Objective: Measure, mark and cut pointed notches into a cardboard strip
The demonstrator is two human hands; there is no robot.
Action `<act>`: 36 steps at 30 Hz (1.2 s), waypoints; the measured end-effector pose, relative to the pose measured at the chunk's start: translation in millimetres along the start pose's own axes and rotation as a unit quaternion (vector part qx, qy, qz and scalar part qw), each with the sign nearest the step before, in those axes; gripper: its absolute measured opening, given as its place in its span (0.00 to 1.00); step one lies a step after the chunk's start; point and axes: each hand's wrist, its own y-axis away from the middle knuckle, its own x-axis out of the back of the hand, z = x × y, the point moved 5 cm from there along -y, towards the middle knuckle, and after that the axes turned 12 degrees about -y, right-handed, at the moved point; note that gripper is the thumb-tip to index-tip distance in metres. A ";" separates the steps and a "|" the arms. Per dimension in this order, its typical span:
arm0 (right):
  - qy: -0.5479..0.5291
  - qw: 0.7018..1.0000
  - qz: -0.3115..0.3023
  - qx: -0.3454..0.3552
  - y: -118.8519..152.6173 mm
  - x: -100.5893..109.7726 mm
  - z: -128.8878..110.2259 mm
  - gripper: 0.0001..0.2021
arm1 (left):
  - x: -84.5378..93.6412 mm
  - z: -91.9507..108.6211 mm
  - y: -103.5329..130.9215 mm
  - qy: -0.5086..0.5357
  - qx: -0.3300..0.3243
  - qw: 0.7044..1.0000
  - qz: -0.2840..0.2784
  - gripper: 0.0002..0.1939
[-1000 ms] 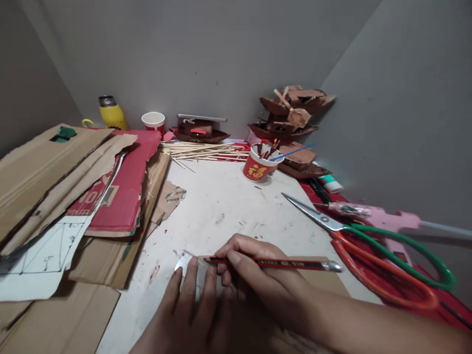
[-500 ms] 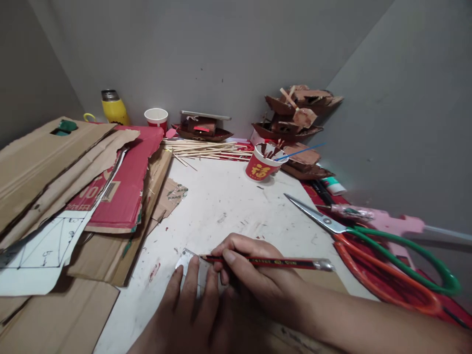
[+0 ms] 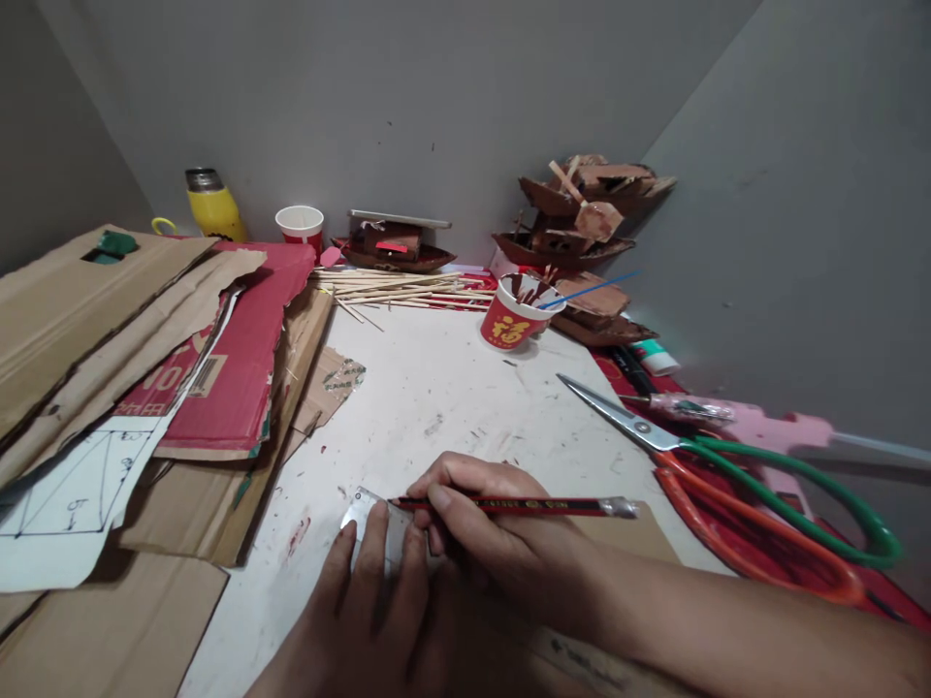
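A dark red pencil [image 3: 567, 505] lies in the grip of my right hand [image 3: 487, 519], its tip pointing left at the edge of a clear ruler [image 3: 362, 506]. My left hand [image 3: 378, 582] presses on that ruler with its fingers spread. Under both hands is a piece of brown cardboard [image 3: 629, 538], mostly hidden by them. The pencil tip is close to the fingertips of my left hand; any mark it makes is too small to see.
Cardboard sheets [image 3: 138, 620] and a drawn paper [image 3: 65, 523] are piled at left. Scissors [image 3: 640, 427] and a pink glue gun [image 3: 756, 427] lie at right. Behind are thin sticks [image 3: 400, 288], a red paint cup [image 3: 509, 325], brown model boats [image 3: 574, 242] and a yellow bottle [image 3: 214, 208].
The pencil has turned slightly, its back end now further left. The whole view has shifted a little; my left hand stays on the ruler.
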 end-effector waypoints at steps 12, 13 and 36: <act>0.013 0.999 -0.027 -0.013 -2.2 -1.6 -17.0 0.11 | -1.5 0.4 1.1 0.007 -0.005 1.000 -0.005 0.21; 0.026 0.999 -0.031 -0.009 -2.4 -1.2 -19.6 0.11 | -1.4 0.3 1.1 0.007 -0.005 1.000 -0.004 0.21; 0.243 0.965 -0.068 0.074 17.0 17.2 -37.9 0.12 | -1.0 -0.5 1.8 0.024 -0.015 0.999 -0.025 0.21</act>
